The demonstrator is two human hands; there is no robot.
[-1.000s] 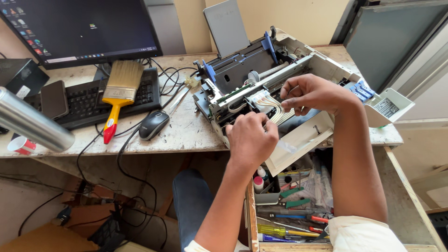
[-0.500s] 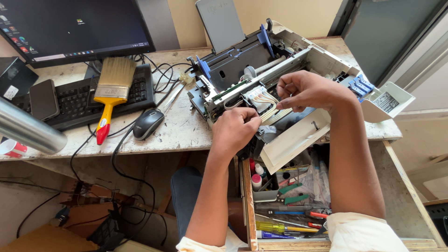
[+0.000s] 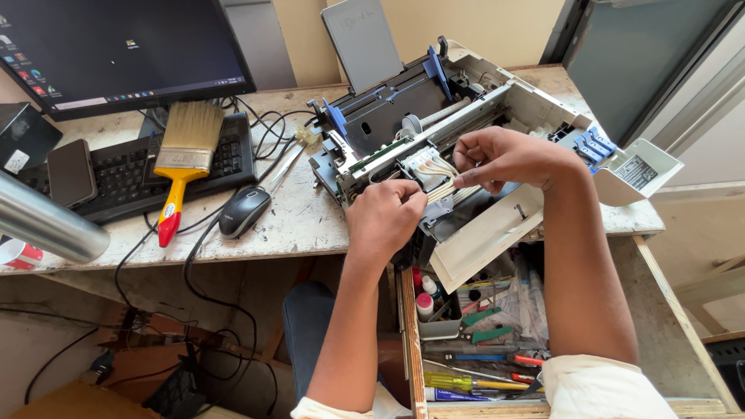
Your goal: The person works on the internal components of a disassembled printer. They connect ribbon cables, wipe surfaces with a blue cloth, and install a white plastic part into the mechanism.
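Since the earlier frames our left hand [image 3: 386, 217] has slid a little toward 3 o'clock, closer under the tubes, while our right hand [image 3: 508, 159] keeps its pinch in the same spot. The task's thing, a flat bundle of thin pale plastic tubes [image 3: 441, 186], sits near the middle of the opened grey-and-white printer [image 3: 497, 225], which lies tilted on the pale stone surface [image 3: 295, 225]. Our right hand is mostly closed, thumb and forefinger nipping the bundle at its 3 o'clock end. Our left hand is curled into a loose fist at the bundle's 9 o'clock end, seen from the back; we cannot tell what its fingers grip.

We judge the tubes light, soft and easily kinked, so we would hold them near their white connector block [image 3: 423, 161] at 11 o'clock rather than mid-span. The printer itself looks bulky and stiff, with brittle plastic edges.

At 9 o'clock lie a dark computer mouse [image 3: 244, 211] and a yellow-handled paintbrush [image 3: 180, 163] across the black keyboard [image 3: 124, 174]. At 6 o'clock an open wooden drawer [image 3: 411, 341] holds screwdrivers.
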